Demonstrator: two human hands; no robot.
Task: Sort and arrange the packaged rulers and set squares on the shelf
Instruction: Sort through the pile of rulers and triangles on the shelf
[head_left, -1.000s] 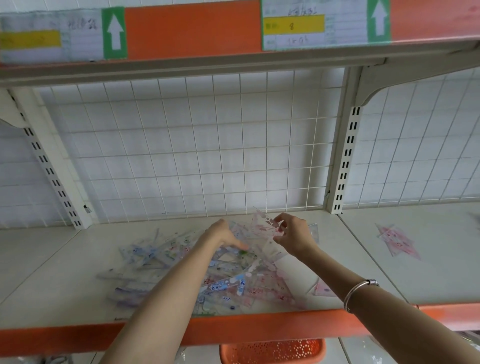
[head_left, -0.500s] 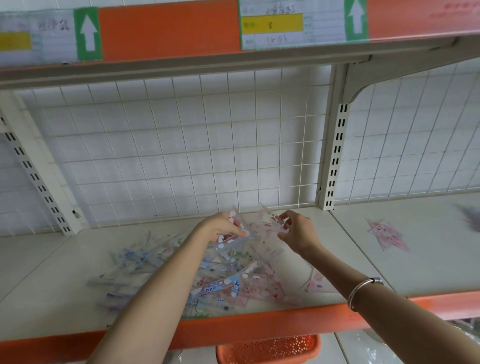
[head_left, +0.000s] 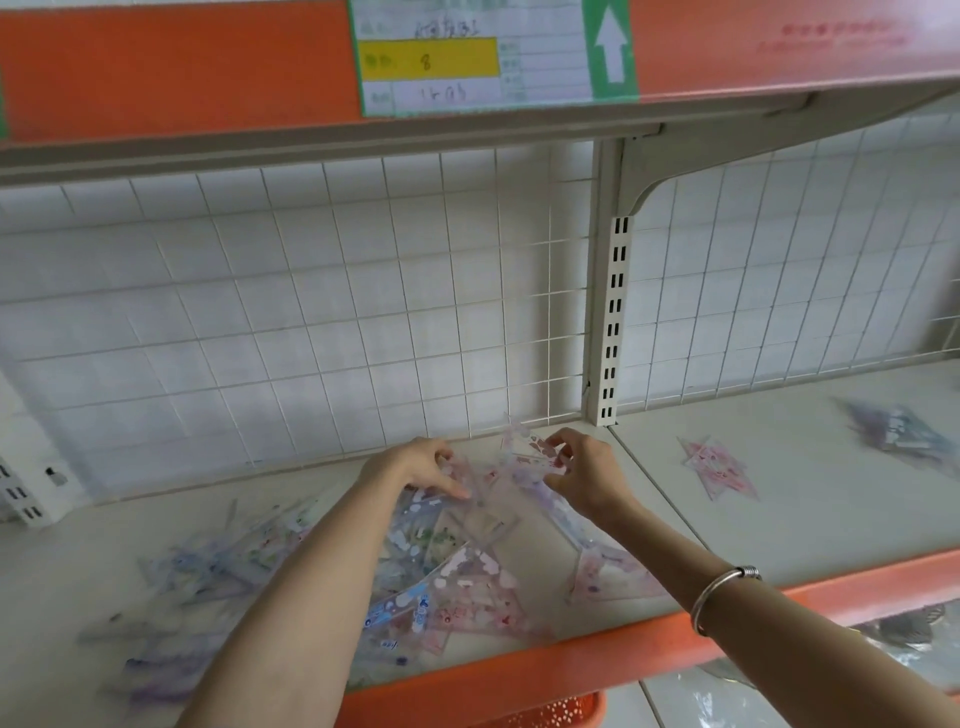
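Centrally, just below mid-frame, a clear set-square packet (head_left: 519, 462) with pink print is held tilted above the shelf (head_left: 779, 525), between both hands. The right hand (head_left: 584, 480) pinches the packet's upper right edge with thumb and curled fingers (head_left: 558, 441). The left hand (head_left: 415, 467) grasps its left side, fingers curled over the edge and thumb stretched beneath. Motion blur hides exactly where each fingertip sits.

Directly below the hands lies a jumbled pile (head_left: 452, 577) of packaged rulers and set squares, overlapping at all angles, printed in pink, blue and green. It spreads toward the lower left of the frame as loose rulers (head_left: 208, 571) in blue and purple, badly blurred.

On the neighbouring shelf section to the right, a small stack of pink set squares (head_left: 719, 470) lies flat, well apart from the pile. Further right sits a blurred bluish packet group (head_left: 904, 436).

A silver bracelet (head_left: 722, 597) circles the right wrist. The shelf has an orange front lip (head_left: 519, 670), a white wire grid (head_left: 311, 312) behind and a slotted upright (head_left: 613, 312). Above, a price label (head_left: 467, 57) with a green arrow hangs on the upper shelf's orange edge. An orange basket (head_left: 561, 712) shows below.
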